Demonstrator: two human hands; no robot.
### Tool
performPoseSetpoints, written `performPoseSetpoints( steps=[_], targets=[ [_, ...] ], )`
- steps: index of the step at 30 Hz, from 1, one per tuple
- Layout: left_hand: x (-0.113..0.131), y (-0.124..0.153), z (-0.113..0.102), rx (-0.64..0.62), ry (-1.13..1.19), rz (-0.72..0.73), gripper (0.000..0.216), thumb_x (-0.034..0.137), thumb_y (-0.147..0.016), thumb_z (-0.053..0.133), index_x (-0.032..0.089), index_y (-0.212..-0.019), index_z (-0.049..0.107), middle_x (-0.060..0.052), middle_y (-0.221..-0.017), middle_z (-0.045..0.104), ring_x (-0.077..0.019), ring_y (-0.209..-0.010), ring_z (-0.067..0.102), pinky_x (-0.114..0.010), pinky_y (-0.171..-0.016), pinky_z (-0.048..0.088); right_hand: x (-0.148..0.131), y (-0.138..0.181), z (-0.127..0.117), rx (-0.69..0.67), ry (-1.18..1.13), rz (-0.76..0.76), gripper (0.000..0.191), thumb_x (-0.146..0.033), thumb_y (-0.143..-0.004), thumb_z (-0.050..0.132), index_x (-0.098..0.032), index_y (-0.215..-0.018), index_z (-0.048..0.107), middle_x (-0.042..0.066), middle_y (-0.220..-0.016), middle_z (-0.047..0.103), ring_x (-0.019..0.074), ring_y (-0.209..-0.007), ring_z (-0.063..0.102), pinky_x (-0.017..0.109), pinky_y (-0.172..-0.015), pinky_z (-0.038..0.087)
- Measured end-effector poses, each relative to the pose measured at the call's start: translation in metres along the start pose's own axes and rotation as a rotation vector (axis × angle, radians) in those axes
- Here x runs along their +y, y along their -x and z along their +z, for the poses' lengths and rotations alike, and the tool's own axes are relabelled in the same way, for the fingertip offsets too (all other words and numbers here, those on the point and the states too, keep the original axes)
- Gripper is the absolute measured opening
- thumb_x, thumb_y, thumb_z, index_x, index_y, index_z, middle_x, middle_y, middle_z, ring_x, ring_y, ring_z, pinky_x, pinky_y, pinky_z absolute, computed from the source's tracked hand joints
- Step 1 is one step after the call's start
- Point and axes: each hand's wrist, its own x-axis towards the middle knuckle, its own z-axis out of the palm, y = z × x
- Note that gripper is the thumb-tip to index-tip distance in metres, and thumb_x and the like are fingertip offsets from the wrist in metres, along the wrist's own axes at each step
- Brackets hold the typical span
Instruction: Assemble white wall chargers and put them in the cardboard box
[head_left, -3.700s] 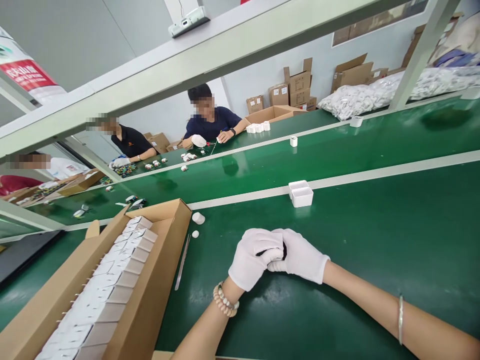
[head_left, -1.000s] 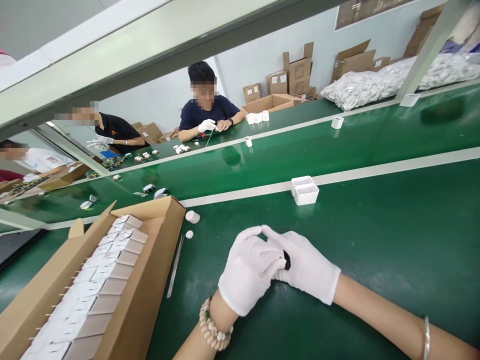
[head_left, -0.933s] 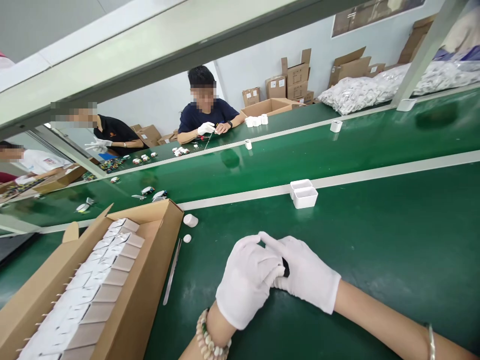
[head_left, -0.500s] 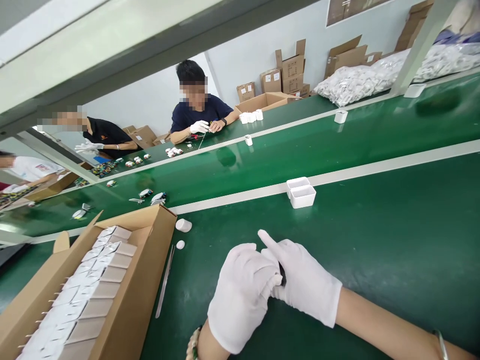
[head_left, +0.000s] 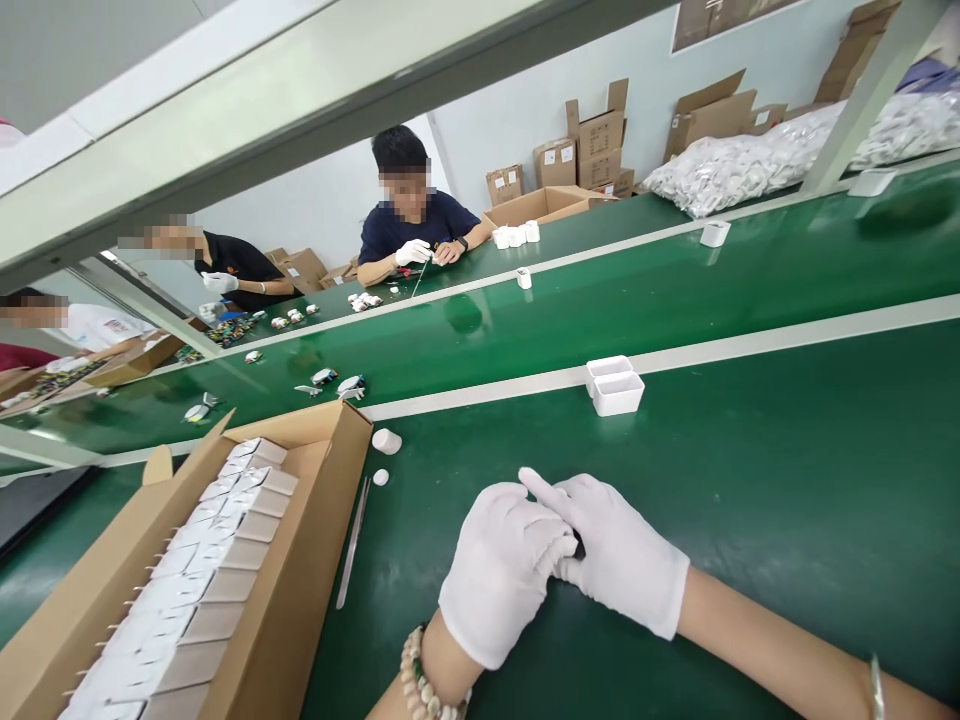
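Both hands wear white gloves and meet above the green work surface. My left hand [head_left: 501, 570] is closed, its fingers curled against the other palm. My right hand [head_left: 626, 560] is closed around the same spot, with the index finger stretched across the top. Between them a bit of a small black object [head_left: 578, 545] peeks out; the gloves cover most of it, so its kind is hidden. Beyond the hands, two white open-topped plastic housings [head_left: 619, 393] stand side by side at the edge of the surface.
On the left, a cardboard box [head_left: 341, 470] holds rows of white boxy units [head_left: 217, 570]. Beside it lie metal tweezers [head_left: 352, 545], a white cylinder [head_left: 387, 441] and a small white disc [head_left: 381, 478]. Across the green conveyor belt [head_left: 465, 345], several people sit working.
The view has shifted slightly, so most things appear farther right. My hands stay together, and less of the black object shows between them. One co-worker's gloved hands have moved apart.
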Motion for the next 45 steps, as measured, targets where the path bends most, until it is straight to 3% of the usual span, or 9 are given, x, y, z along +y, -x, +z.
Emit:
performPoseSetpoints(
  steps=[7, 11, 13, 16, 20, 23, 28, 41, 45],
  targets=[
    [0.002, 0.000, -0.001, -0.012, 0.054, -0.112, 0.022, 0.019, -0.089, 0.054, 0.021, -0.070, 0.064, 0.004, -0.075, 0.068, -0.0135, -0.072, 0.059, -0.036, -0.090, 0.041, 0.000, 0.001, 0.001, 0.030, 0.040, -0.027, 0.080, -0.018, -0.076, 0.056, -0.022, -0.147, 0.021, 0.006, -0.087, 0.062, 0.0243, -0.079, 0.051, 0.038, -0.069, 0.045],
    [-0.006, -0.004, -0.011, -0.212, 0.141, -0.052, 0.037, 0.025, -0.095, 0.042, 0.021, -0.064, 0.061, 0.005, -0.066, 0.065, -0.0123, -0.065, 0.054, -0.035, -0.084, 0.039, 0.000, 0.001, -0.002, 0.041, -0.022, -0.025, 0.077, -0.027, -0.075, 0.065, -0.021, -0.144, 0.030, 0.007, -0.088, 0.063, 0.0255, -0.082, 0.052, 0.039, -0.071, 0.046],
    [-0.013, -0.001, -0.016, -0.242, 0.255, -0.042, 0.037, 0.029, -0.099, 0.029, 0.024, -0.090, 0.065, 0.004, -0.077, 0.068, -0.0137, -0.075, 0.057, -0.039, -0.099, 0.031, 0.000, 0.001, -0.004, 0.048, -0.078, -0.027, 0.071, -0.029, -0.073, 0.069, -0.023, -0.137, 0.040, 0.006, -0.091, 0.063, 0.0258, -0.085, 0.052, 0.040, -0.074, 0.045],
    [-0.022, 0.006, -0.022, -0.148, 0.414, -0.050, 0.048, 0.044, -0.099, 0.019, 0.024, -0.139, 0.035, -0.003, -0.101, 0.068, -0.0195, -0.104, 0.055, -0.045, -0.110, 0.020, 0.001, 0.002, -0.006, 0.079, -0.215, 0.009, 0.068, -0.026, -0.071, 0.070, -0.027, -0.135, 0.044, 0.004, -0.090, 0.062, 0.0243, -0.086, 0.052, 0.039, -0.076, 0.044],
    [-0.025, 0.011, -0.018, -0.170, 0.447, -0.069, 0.083, 0.069, -0.080, 0.045, 0.027, -0.146, 0.019, -0.010, -0.127, 0.054, -0.0280, -0.120, 0.043, -0.045, -0.106, 0.028, -0.003, 0.003, -0.012, 0.072, -0.763, 0.164, 0.054, -0.037, -0.079, 0.065, -0.024, -0.130, 0.051, 0.001, -0.087, 0.062, 0.0194, -0.082, 0.054, 0.036, -0.080, 0.045],
    [-0.022, 0.012, -0.007, -0.222, 0.425, -0.094, 0.106, 0.058, -0.062, 0.075, 0.028, -0.146, 0.016, -0.011, -0.136, 0.042, -0.0295, -0.121, 0.041, -0.044, -0.105, 0.031, -0.008, 0.004, -0.017, -0.025, -1.276, 0.360, 0.036, -0.051, -0.083, 0.058, -0.018, -0.095, 0.066, 0.000, -0.073, 0.059, 0.0147, -0.068, 0.054, 0.028, -0.064, 0.045],
    [-0.015, 0.012, 0.011, -0.172, 0.474, -0.304, 0.090, 0.043, -0.067, 0.077, 0.024, -0.141, 0.029, -0.009, -0.121, 0.053, -0.0250, -0.104, 0.051, -0.040, -0.092, 0.043, -0.007, 0.005, -0.021, -0.164, -1.743, 0.632, 0.040, -0.058, -0.081, 0.056, -0.020, -0.091, 0.064, 0.000, -0.070, 0.062, 0.0142, -0.064, 0.059, 0.024, -0.055, 0.047],
    [-0.009, 0.010, 0.017, -0.076, 0.680, -0.391, 0.076, 0.041, -0.067, 0.077, 0.027, -0.133, 0.043, -0.004, -0.120, 0.057, -0.0229, -0.101, 0.055, -0.036, -0.089, 0.045, -0.006, 0.009, -0.014, -0.182, -1.800, 0.668, 0.044, -0.056, -0.084, 0.054, -0.021, -0.109, 0.064, 0.004, -0.091, 0.068, 0.0135, -0.075, 0.062, 0.021, -0.060, 0.051],
    [-0.001, 0.013, 0.013, 0.009, 0.540, -0.425, 0.081, 0.034, -0.061, 0.081, 0.028, -0.132, 0.044, -0.005, -0.118, 0.056, -0.0244, -0.101, 0.053, -0.039, -0.090, 0.045, -0.012, 0.009, -0.020, -0.161, -1.676, 0.592, 0.048, -0.056, -0.084, 0.053, -0.020, -0.114, 0.061, 0.007, -0.092, 0.069, 0.0182, -0.077, 0.064, 0.028, -0.064, 0.054]
  ],
)
